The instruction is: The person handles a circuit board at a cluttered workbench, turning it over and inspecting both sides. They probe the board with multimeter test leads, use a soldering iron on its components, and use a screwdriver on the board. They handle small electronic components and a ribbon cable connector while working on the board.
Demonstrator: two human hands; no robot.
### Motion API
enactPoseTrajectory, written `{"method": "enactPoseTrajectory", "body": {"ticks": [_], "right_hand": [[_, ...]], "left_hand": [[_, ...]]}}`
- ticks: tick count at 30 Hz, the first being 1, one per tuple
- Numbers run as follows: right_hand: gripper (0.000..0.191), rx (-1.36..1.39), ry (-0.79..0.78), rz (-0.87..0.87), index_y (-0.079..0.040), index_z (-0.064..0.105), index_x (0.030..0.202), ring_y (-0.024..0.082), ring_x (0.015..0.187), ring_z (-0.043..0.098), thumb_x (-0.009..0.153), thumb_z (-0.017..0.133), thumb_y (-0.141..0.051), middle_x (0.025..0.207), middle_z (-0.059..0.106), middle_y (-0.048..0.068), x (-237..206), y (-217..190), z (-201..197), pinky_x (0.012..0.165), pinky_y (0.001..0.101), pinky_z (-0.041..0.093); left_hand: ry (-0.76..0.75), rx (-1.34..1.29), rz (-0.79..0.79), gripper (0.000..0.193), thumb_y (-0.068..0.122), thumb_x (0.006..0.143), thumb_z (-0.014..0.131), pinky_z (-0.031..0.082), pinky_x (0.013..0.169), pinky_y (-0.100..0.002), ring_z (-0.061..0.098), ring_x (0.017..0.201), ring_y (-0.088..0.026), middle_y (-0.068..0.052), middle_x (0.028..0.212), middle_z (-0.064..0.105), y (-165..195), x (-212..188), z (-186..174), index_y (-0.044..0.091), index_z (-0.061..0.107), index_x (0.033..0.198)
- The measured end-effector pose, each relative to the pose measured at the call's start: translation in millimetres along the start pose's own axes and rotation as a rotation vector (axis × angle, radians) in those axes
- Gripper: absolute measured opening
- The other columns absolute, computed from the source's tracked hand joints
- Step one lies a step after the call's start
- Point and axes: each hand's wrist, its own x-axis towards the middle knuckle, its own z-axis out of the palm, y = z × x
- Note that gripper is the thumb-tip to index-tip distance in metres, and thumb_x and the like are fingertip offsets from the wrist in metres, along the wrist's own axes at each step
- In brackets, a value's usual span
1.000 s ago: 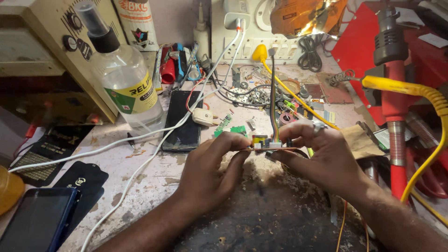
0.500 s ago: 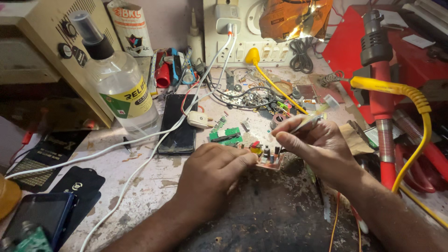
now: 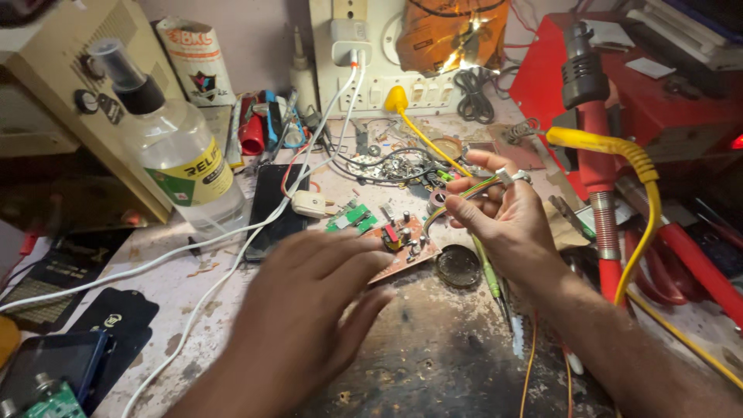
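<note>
Circuit board, brownish with small red and dark parts, lies flat on the counter between both hands. Left hand sits low centre, blurred, fingers spread loosely, fingertips at the board's near left edge; contact unclear. Right hand is raised just right of the board, thumb and fingers pinching a multicoloured wire bundle that curves down toward the board. Small green board lies just beyond it, next to a white plug. Round dark disc lies on the counter under the right hand. Clear bottle, black neck, yellow band label, stands upper left. White bag with red and dark print leans against the back wall. Black phone lies flat beside the bottle. Yellow cable arcs at right.
</note>
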Motion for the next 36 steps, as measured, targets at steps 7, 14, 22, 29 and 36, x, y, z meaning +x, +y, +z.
{"method": "enactPoseTrajectory", "body": {"ticks": [7,14,22,29,36], "right_hand": [[0.062,0.013,0.091,-0.128,-0.003,0.033,0.150,0.010,0.100,0.064,0.098,0.067,-0.005,0.120,0.062,0.009,4.6,9.2,-7.2,0.083,0.0248,0.058],[0.054,-0.057,0.104,-0.047,-0.003,0.036,0.147,0.013,0.098,0.069,0.100,0.062,-0.003,0.113,0.069,0.011,1.4,1.4,-7.2,0.080,0.0257,0.062],[0.050,-0.152,0.059,-0.085,-0.002,0.041,0.143,0.013,0.094,0.071,0.098,0.064,-0.003,0.107,0.070,0.010,-0.8,-3.1,-1.8,0.075,0.0263,0.061],[0.032,0.078,0.057,-0.083,-0.001,0.055,0.128,0.014,0.084,0.072,0.098,0.064,0.001,0.103,0.074,0.012,-1.0,-6.8,-0.6,0.078,0.0285,0.063],[0.022,0.016,0.014,-0.067,-0.001,0.061,0.118,0.015,0.085,0.074,0.097,0.065,0.002,0.101,0.075,0.011,2.2,1.7,0.9,0.078,0.0294,0.065]], "left_hand": [[-0.659,0.133,-0.442,0.051,0.044,0.084,0.072,0.044,0.105,-0.048,0.061,0.121,-0.034,-0.012,0.124,0.068,-48.8,-68.3,-122.5,0.011,0.068,0.123],[-0.922,0.035,-1.063,0.063,0.054,0.082,0.070,0.043,0.109,-0.049,0.058,0.126,-0.036,-0.016,0.126,0.065,-120.1,-224.0,-101.9,0.009,0.066,0.126],[-0.762,0.187,-1.269,0.078,0.066,0.079,0.068,0.040,0.113,-0.050,0.054,0.132,-0.040,-0.020,0.128,0.062,-109.0,-234.7,-99.6,0.007,0.063,0.130],[-0.178,0.761,-1.104,0.091,0.076,0.077,0.066,0.039,0.117,-0.051,0.051,0.137,-0.043,-0.024,0.130,0.060,-80.0,-197.4,-64.9,0.005,0.061,0.133],[-0.184,0.281,-0.115,0.065,0.060,0.096,0.055,0.031,0.113,-0.058,0.047,0.143,-0.037,-0.019,0.151,0.055,5.7,-121.4,36.8,0.022,0.058,0.149]]}}
